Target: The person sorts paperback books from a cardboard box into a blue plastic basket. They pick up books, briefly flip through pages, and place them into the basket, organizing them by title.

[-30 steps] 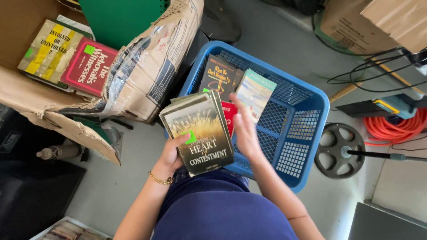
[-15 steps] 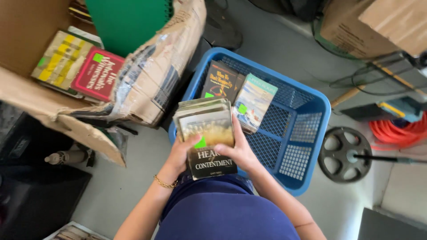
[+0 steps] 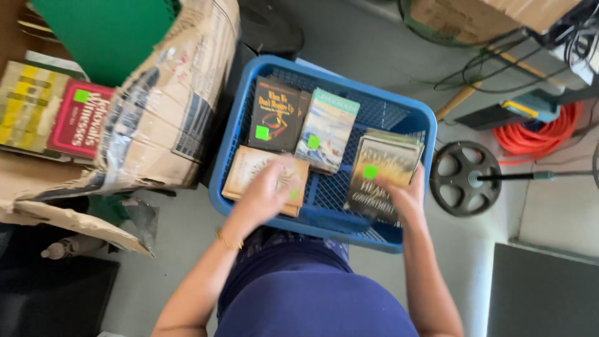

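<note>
Two hands over blue plastic lattice basket [image 3: 412, 118]. Right hand [image 3: 404, 198] grips stack of brown-covered books [image 3: 382, 171], a second ago held at lap, now lowered to basket's 3 o'clock. Left hand [image 3: 265, 190], fingers spread, presses tan paperback [image 3: 246, 171] at 9 o'clock. Dark paperback [image 3: 274, 112], pale-blue paperback [image 3: 327, 128] at 12.

You are standing in what looks like a garage or storage room, on a bare grey concrete floor [image 3: 374, 37] rather than in any finished living space. Around you sit a torn, taped cardboard box [image 3: 156, 118] of books, a blue plastic crate [image 3: 324, 218] (its bottom is open lattice), a coiled orange extension cord [image 3: 536, 134], loose black cables [image 3: 493, 68] and a black weight plate [image 3: 465, 178] on a bar. More cardboard [image 3: 474, 15] is stacked at the top edge, which fits a place where things are stored and sorted.
</note>
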